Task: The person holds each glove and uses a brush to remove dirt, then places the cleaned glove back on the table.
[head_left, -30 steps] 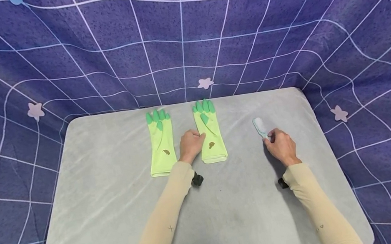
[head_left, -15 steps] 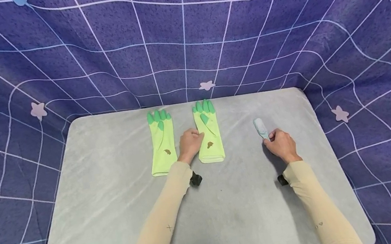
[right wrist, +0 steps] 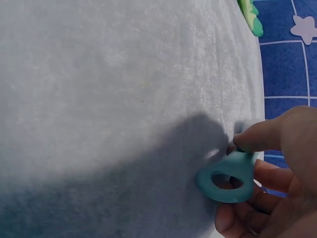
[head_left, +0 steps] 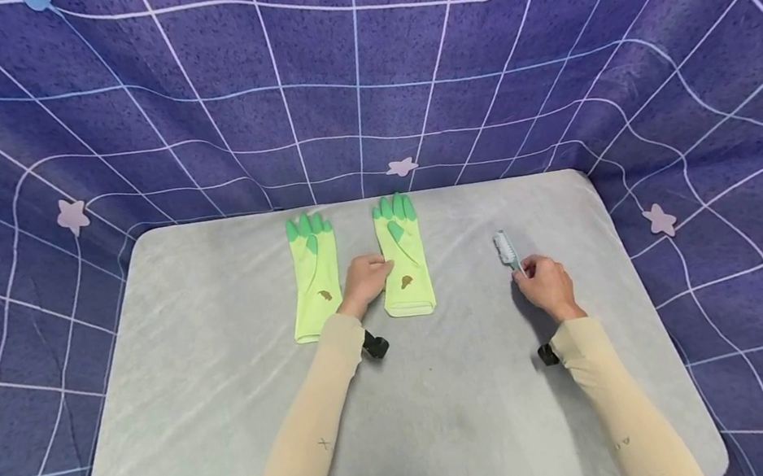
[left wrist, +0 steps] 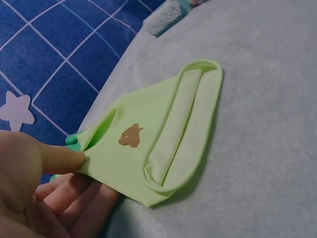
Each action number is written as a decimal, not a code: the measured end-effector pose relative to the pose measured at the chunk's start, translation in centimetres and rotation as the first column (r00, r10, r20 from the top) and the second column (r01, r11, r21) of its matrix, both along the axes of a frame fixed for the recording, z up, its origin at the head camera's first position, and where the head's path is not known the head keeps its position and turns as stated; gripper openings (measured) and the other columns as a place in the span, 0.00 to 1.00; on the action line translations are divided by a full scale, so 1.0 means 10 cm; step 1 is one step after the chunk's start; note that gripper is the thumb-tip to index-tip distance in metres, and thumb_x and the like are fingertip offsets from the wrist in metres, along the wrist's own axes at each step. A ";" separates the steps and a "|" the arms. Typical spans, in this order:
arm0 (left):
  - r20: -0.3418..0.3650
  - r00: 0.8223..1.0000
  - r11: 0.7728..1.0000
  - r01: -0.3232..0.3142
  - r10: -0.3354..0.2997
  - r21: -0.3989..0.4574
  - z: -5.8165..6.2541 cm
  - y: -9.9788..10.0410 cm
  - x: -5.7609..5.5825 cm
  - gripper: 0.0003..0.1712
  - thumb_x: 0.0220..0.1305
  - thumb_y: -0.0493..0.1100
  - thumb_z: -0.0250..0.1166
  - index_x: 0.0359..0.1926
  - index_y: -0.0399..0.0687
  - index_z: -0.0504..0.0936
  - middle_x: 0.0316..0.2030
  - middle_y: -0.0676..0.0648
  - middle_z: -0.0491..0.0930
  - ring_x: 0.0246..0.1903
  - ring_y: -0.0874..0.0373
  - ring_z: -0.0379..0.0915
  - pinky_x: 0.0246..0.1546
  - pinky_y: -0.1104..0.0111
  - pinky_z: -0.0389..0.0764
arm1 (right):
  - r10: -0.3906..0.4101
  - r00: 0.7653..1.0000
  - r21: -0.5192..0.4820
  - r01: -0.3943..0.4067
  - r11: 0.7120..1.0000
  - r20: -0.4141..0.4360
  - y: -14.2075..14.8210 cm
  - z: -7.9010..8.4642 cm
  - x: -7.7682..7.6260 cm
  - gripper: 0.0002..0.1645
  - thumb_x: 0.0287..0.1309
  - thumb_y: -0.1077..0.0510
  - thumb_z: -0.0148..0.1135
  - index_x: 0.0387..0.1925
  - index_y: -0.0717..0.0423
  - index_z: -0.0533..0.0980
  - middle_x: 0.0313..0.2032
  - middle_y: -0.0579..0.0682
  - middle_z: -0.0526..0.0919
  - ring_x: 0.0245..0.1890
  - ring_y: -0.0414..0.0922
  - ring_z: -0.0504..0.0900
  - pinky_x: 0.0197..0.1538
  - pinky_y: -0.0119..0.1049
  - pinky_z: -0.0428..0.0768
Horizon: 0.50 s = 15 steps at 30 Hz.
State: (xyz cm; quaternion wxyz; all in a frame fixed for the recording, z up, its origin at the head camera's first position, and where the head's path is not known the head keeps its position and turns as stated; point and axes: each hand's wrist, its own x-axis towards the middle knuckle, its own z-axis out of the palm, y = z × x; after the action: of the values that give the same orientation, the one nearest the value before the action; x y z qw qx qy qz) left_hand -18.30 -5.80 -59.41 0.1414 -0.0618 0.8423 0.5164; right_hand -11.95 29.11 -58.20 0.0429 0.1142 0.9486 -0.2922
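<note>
Two yellow-green rubber gloves with green fingertips lie side by side, each with a brown stain near the cuff. My left hand [head_left: 365, 277] pinches the left edge of the right-hand glove [head_left: 412, 258] between thumb and fingers. In the left wrist view its cuff gapes and a brown stain [left wrist: 131, 136] shows on the fabric. The other glove [head_left: 310, 302] rests to the left, beyond that hand. My right hand [head_left: 548, 285] holds a scrubbing brush [head_left: 505, 249] by its handle, bristled head pointing away from me. A teal loop [right wrist: 207, 186] at the handle's end shows in the right wrist view.
A grey cloth covers the table [head_left: 483, 420]. Behind it and on both sides hangs a purple-blue curtain [head_left: 333, 113] with a grid and stars. Small black devices are worn at both wrists.
My left hand has drawn the pinched glove slightly to the left. The brush has turned in my right hand, so its bristles now face more to the left.
</note>
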 end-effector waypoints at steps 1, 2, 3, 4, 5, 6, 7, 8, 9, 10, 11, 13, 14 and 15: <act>0.008 1.000 1.000 -0.003 0.003 0.007 0.00 0.00 0.01 0.18 0.76 0.45 0.66 0.56 0.36 0.88 0.53 0.38 0.89 0.56 0.46 0.83 0.65 0.54 0.81 | -0.002 1.000 -0.005 0.002 1.000 -0.002 0.00 0.00 0.01 0.14 0.71 0.56 0.64 0.48 0.64 0.82 0.35 0.58 0.84 0.31 0.55 0.80 0.33 0.46 0.74; 0.016 1.000 1.000 -0.007 0.006 0.018 0.00 -0.01 0.01 0.18 0.76 0.45 0.66 0.56 0.36 0.88 0.53 0.38 0.89 0.56 0.46 0.83 0.65 0.54 0.81 | -0.003 1.000 -0.010 0.003 1.000 -0.002 -0.01 -0.01 0.02 0.14 0.71 0.56 0.63 0.48 0.64 0.82 0.34 0.57 0.83 0.31 0.54 0.79 0.32 0.45 0.73; 0.024 1.000 0.999 -0.011 0.011 0.030 0.00 -0.01 0.02 0.18 0.77 0.46 0.66 0.56 0.37 0.88 0.53 0.39 0.89 0.55 0.47 0.82 0.66 0.54 0.81 | -0.006 1.000 -0.017 0.006 1.000 -0.001 -0.01 -0.01 0.03 0.14 0.72 0.56 0.63 0.47 0.63 0.82 0.34 0.57 0.82 0.31 0.54 0.78 0.32 0.44 0.72; 0.031 0.999 0.999 -0.017 0.015 0.041 0.00 -0.01 0.02 0.18 0.77 0.46 0.66 0.56 0.37 0.88 0.53 0.39 0.89 0.54 0.47 0.82 0.66 0.54 0.81 | -0.011 1.000 -0.025 0.011 1.000 -0.001 -0.02 -0.02 0.04 0.14 0.72 0.55 0.62 0.47 0.63 0.81 0.34 0.57 0.81 0.31 0.54 0.78 0.32 0.44 0.71; 0.036 0.999 0.998 -0.024 0.022 0.050 0.00 0.00 0.03 0.18 0.77 0.46 0.66 0.56 0.38 0.88 0.52 0.40 0.89 0.54 0.49 0.81 0.66 0.55 0.80 | -0.019 1.000 -0.030 0.019 0.999 -0.003 -0.02 -0.02 0.05 0.13 0.72 0.55 0.62 0.47 0.63 0.81 0.34 0.56 0.80 0.31 0.54 0.77 0.32 0.44 0.71; 0.040 0.999 0.998 -0.032 0.029 0.058 0.00 0.00 0.04 0.18 0.78 0.47 0.66 0.56 0.39 0.88 0.52 0.41 0.89 0.53 0.50 0.81 0.66 0.55 0.80 | -0.029 1.000 -0.037 0.028 0.999 -0.009 -0.03 -0.03 0.07 0.14 0.72 0.55 0.62 0.47 0.63 0.81 0.34 0.57 0.80 0.32 0.55 0.77 0.32 0.45 0.71; 0.047 0.998 0.997 -0.038 0.034 0.072 0.02 0.00 0.04 0.17 0.78 0.47 0.65 0.56 0.39 0.88 0.52 0.41 0.89 0.51 0.50 0.80 0.66 0.56 0.80 | -0.038 0.999 -0.048 0.037 0.998 -0.016 -0.04 -0.03 0.08 0.13 0.72 0.56 0.62 0.47 0.63 0.81 0.34 0.57 0.81 0.33 0.56 0.78 0.34 0.46 0.72; 0.054 0.998 0.995 -0.042 0.037 0.086 0.03 0.00 0.05 0.17 0.78 0.47 0.65 0.56 0.39 0.88 0.52 0.41 0.89 0.51 0.51 0.79 0.66 0.56 0.80 | -0.047 0.999 -0.061 0.045 0.997 -0.023 -0.05 -0.03 0.09 0.13 0.72 0.56 0.61 0.47 0.63 0.81 0.35 0.58 0.81 0.34 0.56 0.78 0.35 0.46 0.73; 0.062 0.997 0.994 -0.046 0.040 0.100 0.04 0.00 0.05 0.18 0.78 0.47 0.65 0.57 0.39 0.88 0.54 0.41 0.88 0.53 0.51 0.79 0.67 0.56 0.79 | -0.059 0.998 -0.075 0.057 0.996 -0.031 -0.07 -0.02 0.10 0.13 0.72 0.57 0.61 0.48 0.64 0.82 0.35 0.59 0.82 0.35 0.57 0.79 0.36 0.46 0.73; 0.071 0.997 0.992 -0.050 0.042 0.112 0.05 -0.01 0.06 0.19 0.78 0.47 0.65 0.60 0.40 0.87 0.57 0.42 0.87 0.55 0.52 0.79 0.68 0.56 0.79 | -0.070 0.997 -0.089 0.066 0.994 -0.035 -0.09 -0.02 0.12 0.13 0.73 0.58 0.60 0.48 0.64 0.82 0.35 0.59 0.84 0.34 0.56 0.80 0.37 0.45 0.74; 0.079 0.996 0.992 -0.050 0.040 0.119 0.06 -0.02 0.06 0.19 0.78 0.46 0.65 0.61 0.40 0.86 0.59 0.42 0.87 0.57 0.51 0.79 0.68 0.56 0.78 | -0.078 0.996 -0.122 0.073 0.990 -0.033 -0.11 -0.02 0.13 0.13 0.74 0.58 0.59 0.48 0.64 0.82 0.35 0.59 0.85 0.33 0.54 0.81 0.36 0.44 0.77; 0.094 0.995 0.990 -0.044 0.032 0.134 0.08 -0.04 0.06 0.21 0.78 0.46 0.65 0.64 0.39 0.85 0.62 0.41 0.85 0.61 0.49 0.79 0.69 0.57 0.78 | -0.088 0.996 -0.194 0.082 0.978 -0.022 -0.15 0.00 0.17 0.13 0.77 0.60 0.56 0.50 0.66 0.81 0.35 0.59 0.88 0.29 0.51 0.84 0.33 0.39 0.81; 0.097 0.995 0.990 -0.041 0.028 0.135 0.08 -0.05 0.05 0.22 0.78 0.45 0.65 0.66 0.39 0.84 0.63 0.41 0.84 0.64 0.49 0.78 0.71 0.57 0.77 | -0.087 0.996 -0.217 0.081 0.973 -0.017 -0.17 0.02 0.19 0.13 0.78 0.60 0.55 0.51 0.66 0.80 0.34 0.59 0.89 0.26 0.48 0.84 0.31 0.36 0.81; 0.096 0.995 0.990 -0.038 0.025 0.133 0.08 -0.06 0.05 0.23 0.78 0.45 0.66 0.66 0.39 0.83 0.64 0.41 0.84 0.65 0.48 0.78 0.71 0.57 0.77 | -0.087 0.996 -0.235 0.082 0.969 -0.012 -0.19 0.03 0.21 0.13 0.79 0.60 0.55 0.53 0.65 0.79 0.34 0.58 0.90 0.24 0.45 0.83 0.29 0.34 0.80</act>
State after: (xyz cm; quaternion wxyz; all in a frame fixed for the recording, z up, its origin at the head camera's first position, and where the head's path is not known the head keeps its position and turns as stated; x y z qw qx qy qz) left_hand -17.81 -6.36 -58.58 0.1766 -0.0897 0.7968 0.5709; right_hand -9.80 27.25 -57.92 0.0332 0.1456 0.9022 -0.4047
